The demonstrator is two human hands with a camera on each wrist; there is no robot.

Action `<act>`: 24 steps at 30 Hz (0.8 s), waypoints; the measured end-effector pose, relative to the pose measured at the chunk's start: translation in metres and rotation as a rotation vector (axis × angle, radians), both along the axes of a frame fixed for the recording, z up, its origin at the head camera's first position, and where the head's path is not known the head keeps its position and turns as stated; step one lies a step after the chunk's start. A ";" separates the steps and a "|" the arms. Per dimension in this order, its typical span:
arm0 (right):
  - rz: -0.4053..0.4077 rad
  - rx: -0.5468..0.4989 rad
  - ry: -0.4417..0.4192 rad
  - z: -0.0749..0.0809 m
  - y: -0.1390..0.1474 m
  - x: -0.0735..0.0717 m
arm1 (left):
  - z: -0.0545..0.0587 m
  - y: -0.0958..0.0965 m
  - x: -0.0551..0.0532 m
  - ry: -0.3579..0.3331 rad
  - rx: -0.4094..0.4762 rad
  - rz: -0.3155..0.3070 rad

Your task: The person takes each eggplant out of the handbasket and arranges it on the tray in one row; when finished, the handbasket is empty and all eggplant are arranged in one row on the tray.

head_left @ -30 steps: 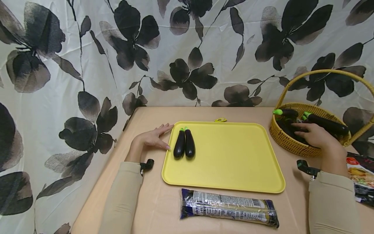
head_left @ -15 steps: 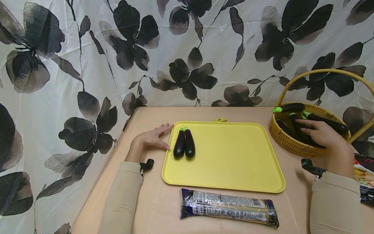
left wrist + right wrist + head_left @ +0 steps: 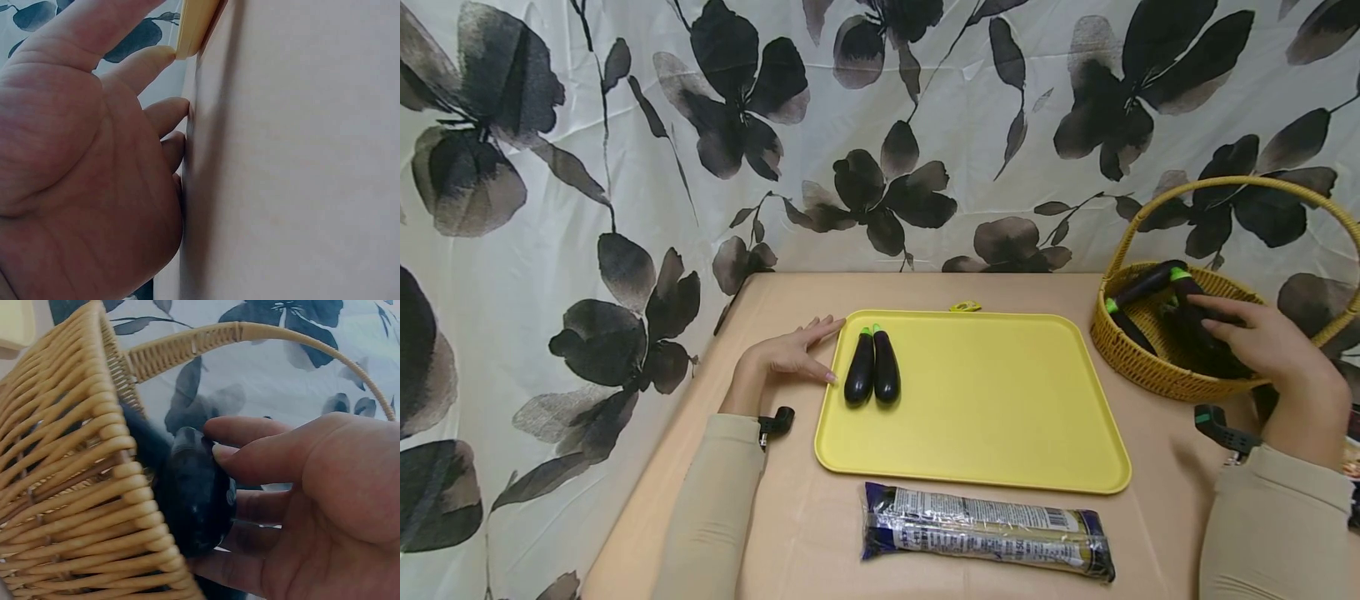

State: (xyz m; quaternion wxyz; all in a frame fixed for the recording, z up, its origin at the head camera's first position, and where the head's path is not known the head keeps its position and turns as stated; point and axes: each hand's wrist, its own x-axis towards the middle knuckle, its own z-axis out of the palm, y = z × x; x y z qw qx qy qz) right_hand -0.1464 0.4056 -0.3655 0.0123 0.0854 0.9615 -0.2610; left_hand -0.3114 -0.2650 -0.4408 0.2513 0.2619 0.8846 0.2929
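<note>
Two dark eggplants (image 3: 873,367) lie side by side at the left of the yellow tray (image 3: 1000,408). My left hand (image 3: 786,352) rests at the tray's left edge, fingers spread; in the left wrist view a fingertip of this hand (image 3: 81,169) touches the tray's rim. Over the wicker basket (image 3: 1138,367) at the right, my right hand (image 3: 1277,343) reaches in among several eggplants. The right wrist view shows the thumb and fingers of this hand (image 3: 325,481) around the end of one eggplant (image 3: 194,494), beside the basket's rim. Its other end is hidden.
A long plastic packet (image 3: 988,533) with a printed label lies in front of the tray. Behind the tray is a small yellow object (image 3: 966,306). The basket's tall handle (image 3: 1232,182) arches above it. A floral curtain (image 3: 880,125) hangs behind the table.
My right hand has moved right within the basket, and eggplants there have shifted and turned. One at the basket's back left now lies more slanted. My left hand has stayed at the tray.
</note>
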 end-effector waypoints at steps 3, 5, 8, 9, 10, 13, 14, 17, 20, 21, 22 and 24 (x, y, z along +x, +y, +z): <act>-0.025 -0.033 0.038 0.004 -0.002 0.002 | 0.000 0.000 -0.001 -0.003 0.004 -0.001; -0.023 -0.052 0.060 0.006 -0.005 0.002 | 0.000 0.000 -0.001 -0.004 0.006 -0.001; -0.010 -0.041 0.079 0.009 -0.010 0.001 | 0.000 0.000 -0.001 -0.004 0.006 0.002; -0.003 -0.027 0.085 0.010 -0.012 0.001 | 0.000 0.000 -0.001 -0.004 0.007 0.002; 0.004 -0.018 0.091 0.010 -0.014 0.000 | 0.000 0.000 -0.001 -0.001 0.007 0.002; 0.026 0.006 0.110 0.013 -0.020 -0.001 | -0.001 0.000 0.000 0.003 0.009 0.004; 0.038 0.007 0.116 0.014 -0.022 -0.002 | -0.001 0.000 0.000 0.004 0.010 0.003; 0.069 -0.024 0.133 0.016 -0.026 -0.003 | 0.000 0.000 0.000 0.008 0.004 -0.002; 0.107 -0.070 0.145 0.017 -0.031 -0.004 | 0.001 0.000 0.000 0.010 -0.006 -0.006; 0.116 -0.080 0.147 0.017 -0.033 -0.004 | 0.001 0.000 0.000 0.012 -0.009 -0.007; 0.125 -0.089 0.147 0.017 -0.035 -0.005 | 0.001 0.001 0.000 0.013 -0.011 -0.007; 0.140 -0.097 0.139 0.018 -0.039 -0.006 | 0.001 0.001 0.001 0.014 -0.015 -0.006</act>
